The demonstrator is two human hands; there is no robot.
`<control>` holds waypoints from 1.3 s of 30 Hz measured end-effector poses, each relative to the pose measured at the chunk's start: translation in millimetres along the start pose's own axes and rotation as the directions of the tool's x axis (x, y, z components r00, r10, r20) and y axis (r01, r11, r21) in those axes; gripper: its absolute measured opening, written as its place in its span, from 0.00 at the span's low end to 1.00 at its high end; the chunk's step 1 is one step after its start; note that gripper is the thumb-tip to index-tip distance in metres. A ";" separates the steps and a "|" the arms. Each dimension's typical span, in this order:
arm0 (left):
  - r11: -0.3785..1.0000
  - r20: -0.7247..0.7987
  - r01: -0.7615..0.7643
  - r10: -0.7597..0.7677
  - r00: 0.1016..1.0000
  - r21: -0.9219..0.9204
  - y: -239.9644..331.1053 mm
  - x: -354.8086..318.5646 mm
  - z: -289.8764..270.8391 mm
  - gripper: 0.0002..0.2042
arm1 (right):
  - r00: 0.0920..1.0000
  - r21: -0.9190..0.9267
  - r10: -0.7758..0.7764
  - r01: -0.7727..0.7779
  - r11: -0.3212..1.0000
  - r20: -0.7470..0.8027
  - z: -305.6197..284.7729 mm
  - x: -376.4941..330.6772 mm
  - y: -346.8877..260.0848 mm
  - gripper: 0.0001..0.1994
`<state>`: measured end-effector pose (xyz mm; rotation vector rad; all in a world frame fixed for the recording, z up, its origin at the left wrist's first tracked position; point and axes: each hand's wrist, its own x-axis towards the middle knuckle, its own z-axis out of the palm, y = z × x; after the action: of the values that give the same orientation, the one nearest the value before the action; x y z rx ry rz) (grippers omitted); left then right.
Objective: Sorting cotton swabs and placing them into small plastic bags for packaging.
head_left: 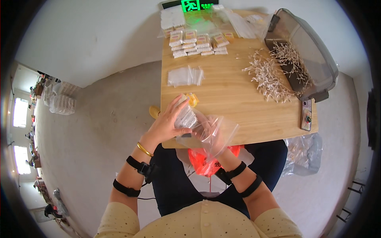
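Note:
My left hand (168,121) curls round a small clear pack of cotton swabs (187,118) over the table's near edge, its thumb along the near side. My right hand (210,135) is beside it, with a loose clear plastic bag (220,133) at and over its fingers. The film partly hides those fingers, and I cannot tell whether they are inside the bag or behind it. A yellow packet or card (192,99) lies just beyond my left fingers. Farther off, a stack of flat clear bags (185,76) rests on the wooden table (226,87).
Several filled swab packs (197,43) are stacked at the back left. Loose cotton swabs (270,77) spill from a grey translucent bin (317,59) tipped on its side at right. A phone (306,115) lies by the right edge. A red plastic bag (206,162) hangs below the near edge.

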<state>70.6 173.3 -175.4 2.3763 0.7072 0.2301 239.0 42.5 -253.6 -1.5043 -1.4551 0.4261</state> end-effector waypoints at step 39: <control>0.827 0.126 -0.190 0.144 0.981 0.529 22.6 5.5 26.9 0.28 | 0.894 0.276 -0.088 -0.042 0.960 0.440 -18.1 -8.9 70.5 0.15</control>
<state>93.9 147.3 -182.3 2.9762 0.5755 -0.0014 291.4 39.9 -304.8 -1.2038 -1.6793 0.9756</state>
